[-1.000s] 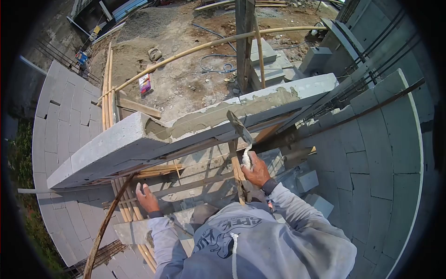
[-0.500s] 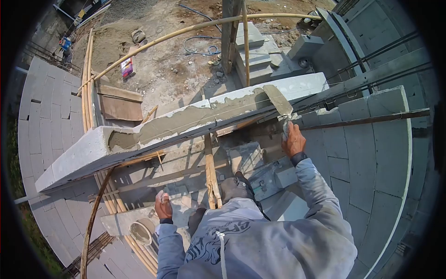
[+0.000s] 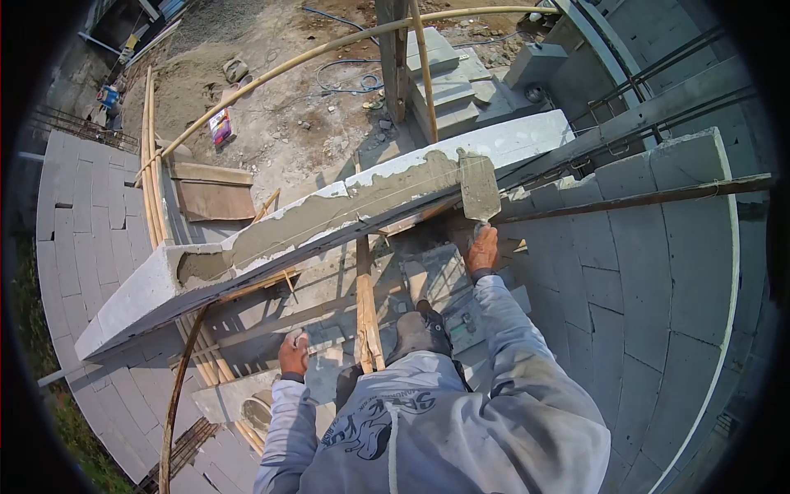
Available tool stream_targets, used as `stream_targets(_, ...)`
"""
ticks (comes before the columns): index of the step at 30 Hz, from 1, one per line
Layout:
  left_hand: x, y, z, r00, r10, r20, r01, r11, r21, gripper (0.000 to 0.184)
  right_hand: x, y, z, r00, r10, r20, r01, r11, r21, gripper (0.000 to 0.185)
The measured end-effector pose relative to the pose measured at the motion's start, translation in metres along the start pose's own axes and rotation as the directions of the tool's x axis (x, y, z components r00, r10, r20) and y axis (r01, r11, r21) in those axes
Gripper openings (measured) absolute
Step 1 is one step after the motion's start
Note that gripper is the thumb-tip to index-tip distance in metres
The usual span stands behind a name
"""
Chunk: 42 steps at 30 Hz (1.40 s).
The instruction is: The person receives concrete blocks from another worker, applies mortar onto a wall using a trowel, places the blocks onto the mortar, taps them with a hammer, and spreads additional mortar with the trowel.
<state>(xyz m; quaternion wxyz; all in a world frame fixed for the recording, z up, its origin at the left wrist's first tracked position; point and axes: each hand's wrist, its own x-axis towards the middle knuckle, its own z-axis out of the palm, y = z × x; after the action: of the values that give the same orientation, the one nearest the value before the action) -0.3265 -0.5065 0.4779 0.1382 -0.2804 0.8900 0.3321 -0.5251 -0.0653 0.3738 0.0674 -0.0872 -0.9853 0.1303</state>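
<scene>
My right hand (image 3: 483,249) is closed around the handle of a trowel (image 3: 480,189). The trowel's mortar-smeared blade lies against the near side of a long white block beam (image 3: 531,142), at the right end of a grey mortar strip (image 3: 346,206). A thin string runs along that strip. Low on the left, my left hand (image 3: 293,356) is curled, apart from the beam. Something pale shows at its fingertips, too small to name. Below that hand stands a round bucket (image 3: 257,412), partly hidden by my sleeve.
A split wooden post (image 3: 367,305) rises in front of my body. Bamboo poles (image 3: 304,66) cross behind the beam. Block walls stand left and right, with a wooden batten (image 3: 625,200) along the right one. Stacked blocks (image 3: 448,90) and a blue hose (image 3: 362,85) lie beyond.
My right hand and the trowel have moved left and a little nearer. The blade has turned to point more straight away from me. My left hand stays low and curled; the view has shifted slightly.
</scene>
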Motion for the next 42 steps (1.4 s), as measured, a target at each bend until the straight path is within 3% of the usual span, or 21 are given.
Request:
stream_targets(1,0.003,0.002,0.001,1.000,-0.005,-0.015,0.004,1.000,-0.029,0.036,-0.011,0.003,-0.008,0.976,0.186,0.112,-0.205,0.961,0.188,0.045)
stream_targets(3,0.009,0.005,0.002,0.999,-0.014,-0.045,0.010,0.996,-0.089,0.037,-0.040,0.006,-0.033,0.944,0.224,0.241,-0.282,0.929,0.240,0.049)
stream_targets(4,0.009,0.009,0.000,0.999,-0.034,-0.042,0.031,0.997,-0.067,0.036,-0.052,0.006,-0.049,0.965,0.106,0.241,-0.141,0.981,0.132,0.054)
stream_targets(7,0.010,-0.011,0.010,0.998,-0.037,-0.046,0.034,0.998,-0.061,0.035,-0.074,0.009,-0.061,0.994,0.108,0.033,-0.111,0.988,0.109,0.052)
stream_targets(8,0.013,-0.023,0.016,0.999,-0.050,-0.021,0.048,0.997,-0.066,0.035,-0.073,0.009,-0.072,0.994,0.110,-0.016,-0.106,0.982,0.157,0.048)
stream_targets(10,0.013,-0.046,0.026,0.997,-0.076,0.024,0.077,0.995,-0.069,0.035,-0.043,-0.007,-0.128,0.992,0.069,0.107,-0.106,0.913,0.394,0.045)
stream_targets(12,0.003,-0.039,0.028,0.994,-0.111,0.020,0.112,0.992,-0.054,0.035,-0.021,0.003,-0.138,0.985,0.067,0.156,-0.154,0.740,0.655,0.040)
stream_targets(15,-0.001,-0.032,0.034,0.996,-0.089,0.014,0.090,0.994,-0.059,0.035,0.006,0.011,-0.162,0.939,0.147,0.312,-0.295,0.811,0.506,0.038)
stream_targets(16,-0.003,-0.031,0.036,0.997,-0.080,0.008,0.080,0.994,-0.069,0.035,0.010,0.000,-0.174,0.958,0.136,0.251,-0.233,0.881,0.413,0.038)
stream_targets(19,-0.005,-0.020,0.033,0.994,-0.111,0.002,0.111,0.989,-0.099,0.035,0.026,0.002,-0.179,0.959,0.014,0.284,-0.138,0.897,0.420,0.038)
stream_targets(22,-0.012,0.001,0.021,0.983,-0.181,0.020,0.182,0.974,-0.135,0.034,0.045,-0.013,-0.186,0.950,0.099,0.296,-0.157,0.971,0.180,0.037)
stream_targets(25,-0.004,-0.041,0.041,0.994,-0.098,-0.057,0.087,0.980,-0.182,0.033,0.057,-0.009,-0.159,0.961,0.025,0.276,-0.078,0.980,0.183,0.038)
stream_targets(28,-0.013,-0.048,0.041,0.995,-0.095,-0.021,0.091,0.982,-0.165,0.033,0.064,-0.046,-0.160,0.919,0.048,0.392,-0.109,0.985,0.135,0.040)
stream_targets(34,-0.023,-0.066,0.054,0.997,-0.073,-0.012,0.070,0.981,-0.182,0.033,0.063,-0.109,-0.146,0.873,-0.071,0.482,-0.004,0.988,0.153,0.037)
stream_targets(38,-0.022,-0.067,0.059,0.998,-0.054,-0.035,0.048,0.989,-0.137,0.035,0.036,-0.125,-0.129,0.824,-0.297,0.483,0.177,0.944,0.279,0.037)
stream_targets(42,-0.021,-0.055,0.056,0.994,-0.086,-0.072,0.073,0.983,-0.171,0.036,0.004,-0.152,-0.140,0.761,-0.434,0.482,0.174,0.852,0.493,0.038)
